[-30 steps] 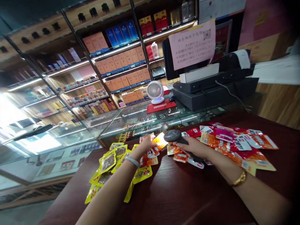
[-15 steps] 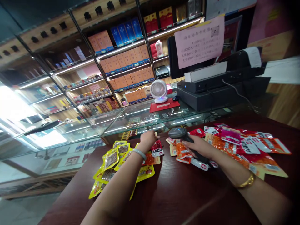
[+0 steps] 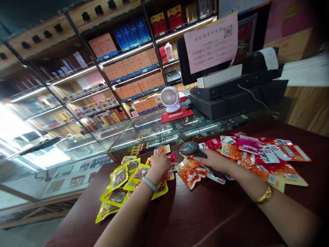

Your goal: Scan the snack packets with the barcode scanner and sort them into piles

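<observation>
My right hand [image 3: 214,160] is wrapped round the handle of a dark barcode scanner [image 3: 189,148]. Its head faces left, close above orange snack packets [image 3: 189,174]. My left hand [image 3: 159,165] is low over red and orange packets, its thumb stretched to the right and its fingers bent downward, partly hidden. The thumb tip is close to the corner of an orange packet; whether they touch I cannot tell. Just beyond the fingers lies another orange packet [image 3: 162,150]. Yellow snack packets [image 3: 119,176] spread to the left of this hand.
Red, white and orange packets [image 3: 267,154] are heaped at the right of the dark wooden table [image 3: 180,219]. Behind it are a glass counter [image 3: 151,128], a small white fan [image 3: 170,97], a monitor with a pink paper sign [image 3: 210,44], and shelves of boxes.
My left hand has come back toward me. An orange packet now lies angled below the scanner head, and another shows beyond my left fingers. My right hand keeps its hold on the scanner.
</observation>
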The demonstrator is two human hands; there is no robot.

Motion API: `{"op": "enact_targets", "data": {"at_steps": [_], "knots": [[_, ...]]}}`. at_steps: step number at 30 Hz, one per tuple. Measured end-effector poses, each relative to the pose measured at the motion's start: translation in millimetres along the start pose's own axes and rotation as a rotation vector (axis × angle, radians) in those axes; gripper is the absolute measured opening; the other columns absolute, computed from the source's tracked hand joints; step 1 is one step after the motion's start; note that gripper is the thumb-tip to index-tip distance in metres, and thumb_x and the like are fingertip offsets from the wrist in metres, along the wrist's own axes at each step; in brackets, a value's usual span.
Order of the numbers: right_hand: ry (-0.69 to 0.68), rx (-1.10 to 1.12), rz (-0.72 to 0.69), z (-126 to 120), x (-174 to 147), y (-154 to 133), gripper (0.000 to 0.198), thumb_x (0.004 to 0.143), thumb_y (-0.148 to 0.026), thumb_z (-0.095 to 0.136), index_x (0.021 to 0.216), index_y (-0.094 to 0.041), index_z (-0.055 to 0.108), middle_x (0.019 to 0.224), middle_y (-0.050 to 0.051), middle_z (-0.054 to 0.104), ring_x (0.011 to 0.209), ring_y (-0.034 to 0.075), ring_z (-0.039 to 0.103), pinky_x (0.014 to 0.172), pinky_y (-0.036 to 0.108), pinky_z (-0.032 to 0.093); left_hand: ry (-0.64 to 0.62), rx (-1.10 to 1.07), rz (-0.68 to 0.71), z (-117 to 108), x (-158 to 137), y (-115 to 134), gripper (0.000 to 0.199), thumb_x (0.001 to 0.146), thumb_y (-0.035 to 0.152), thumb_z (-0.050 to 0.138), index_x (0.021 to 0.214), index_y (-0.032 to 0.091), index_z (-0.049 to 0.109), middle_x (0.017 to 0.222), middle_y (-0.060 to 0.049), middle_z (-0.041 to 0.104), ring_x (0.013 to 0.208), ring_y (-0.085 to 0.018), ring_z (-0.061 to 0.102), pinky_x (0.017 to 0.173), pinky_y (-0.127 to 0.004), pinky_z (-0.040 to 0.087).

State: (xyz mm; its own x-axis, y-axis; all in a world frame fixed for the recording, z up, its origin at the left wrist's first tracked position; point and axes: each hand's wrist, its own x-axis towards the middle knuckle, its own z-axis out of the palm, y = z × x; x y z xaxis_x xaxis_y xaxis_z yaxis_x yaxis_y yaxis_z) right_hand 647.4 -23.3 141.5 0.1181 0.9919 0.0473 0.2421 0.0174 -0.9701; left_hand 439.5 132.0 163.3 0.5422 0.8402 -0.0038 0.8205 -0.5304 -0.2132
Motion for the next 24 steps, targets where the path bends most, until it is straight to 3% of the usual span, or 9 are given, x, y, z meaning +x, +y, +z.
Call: {"op": "enact_targets", "data": {"at_steps": [4,7,12,20,24], "knots": [[-0.006,-0.009,-0.004,0.5,0.7,2.1,0.032,0.083,-0.052,0.068,0.091,-0.022,0.06,0.05,-0.007,0.053,0.039,0.013,0.048,0.041,0.024,0.039,-0.08,-0.004,0.015,1.0,-8.4,-3.3,0.071,0.073,0.074,0.06,0.107,0.012,0.069,0.11,-0.026,0.069,0.107,-0.04,0.065,0.088,-0.046,0.048],[-0.017,-0.009,-0.001,1.5,0.3,1.6,0.032,0.083,-0.052,0.068,0.09,-0.022,0.06,0.05,-0.007,0.053,0.038,0.013,0.048,0.042,0.025,0.04,-0.118,-0.134,0.04,8.0,-7.3,-6.6,0.062,0.071,0.066,0.068,0.108,0.016,0.066,0.11,-0.022,0.07,0.104,-0.036,0.067,0.082,-0.038,0.049],[-0.031,0.008,0.002,2.2,-1.5,-2.2,0.033,0.085,-0.052,0.065,0.094,-0.021,0.059,0.052,-0.008,0.053,0.038,0.011,0.046,0.042,0.024,0.04,-0.024,-0.399,-0.016,25.2,-2.6,-11.9,0.053,0.078,0.051,0.069,0.118,0.018,0.056,0.107,-0.015,0.072,0.098,-0.03,0.069,0.074,-0.032,0.046],[-0.044,0.028,-0.017,1.2,-5.3,-6.3,0.034,0.085,-0.053,0.066,0.088,-0.021,0.058,0.055,-0.007,0.053,0.042,0.011,0.048,0.043,0.023,0.04,0.06,-0.492,-0.026,26.5,-2.6,-12.1,0.048,0.077,0.046,0.071,0.114,0.018,0.057,0.109,-0.012,0.071,0.1,-0.026,0.066,0.079,-0.03,0.045],[-0.05,0.029,-0.016,1.0,-6.1,-7.8,0.034,0.086,-0.054,0.065,0.092,-0.021,0.059,0.053,-0.008,0.052,0.039,0.011,0.046,0.042,0.023,0.039,0.043,-0.563,-0.049,23.9,-3.5,-6.4,0.046,0.078,0.046,0.069,0.113,0.019,0.057,0.105,-0.01,0.072,0.095,-0.025,0.067,0.081,-0.032,0.047]]}}
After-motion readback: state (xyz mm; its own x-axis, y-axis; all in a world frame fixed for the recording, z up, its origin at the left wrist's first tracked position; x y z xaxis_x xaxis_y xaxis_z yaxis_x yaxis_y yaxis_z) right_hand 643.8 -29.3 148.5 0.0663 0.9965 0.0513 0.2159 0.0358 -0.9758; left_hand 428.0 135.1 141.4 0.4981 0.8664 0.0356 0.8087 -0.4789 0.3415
